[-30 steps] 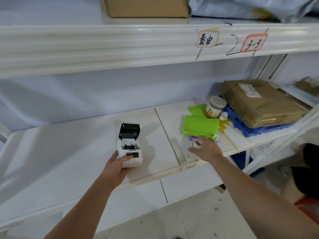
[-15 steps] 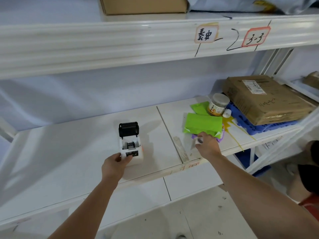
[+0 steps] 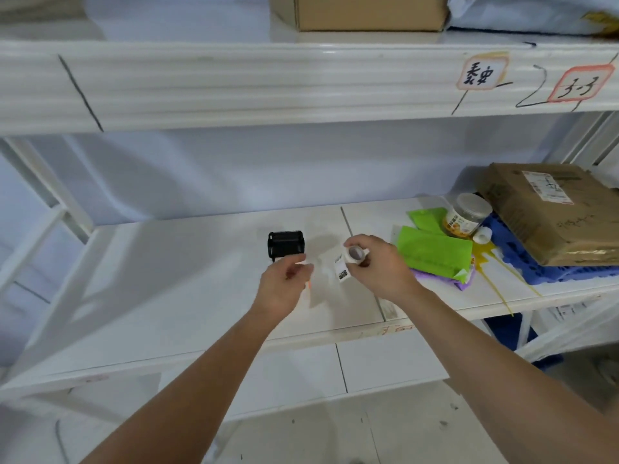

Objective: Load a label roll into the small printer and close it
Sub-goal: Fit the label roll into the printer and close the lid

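Observation:
The small printer (image 3: 285, 244) stands on the white shelf board (image 3: 167, 279) with its black lid raised. My left hand (image 3: 283, 286) covers its white body, fingers curled over the front, so only the lid and a bit of orange light show. My right hand (image 3: 378, 269) is lifted just right of the printer and pinches a small white label roll (image 3: 355, 254) between thumb and fingers, its hollow core facing me. A loose printed label (image 3: 341, 272) hangs from the roll. The roll is a short way from the open printer, not touching it.
Green packets (image 3: 435, 251) lie on purple ones at the right, beside a clear jar (image 3: 464, 216) with a yellow label and a small white cap (image 3: 482, 235). A cardboard box (image 3: 552, 212) rests on a blue crate (image 3: 569, 272). The upper shelf beam (image 3: 268, 85) hangs above.
My right hand lifted the label roll off the shelf by the green packets and brought it left, close to the printer. My left hand moved up over the printer body.

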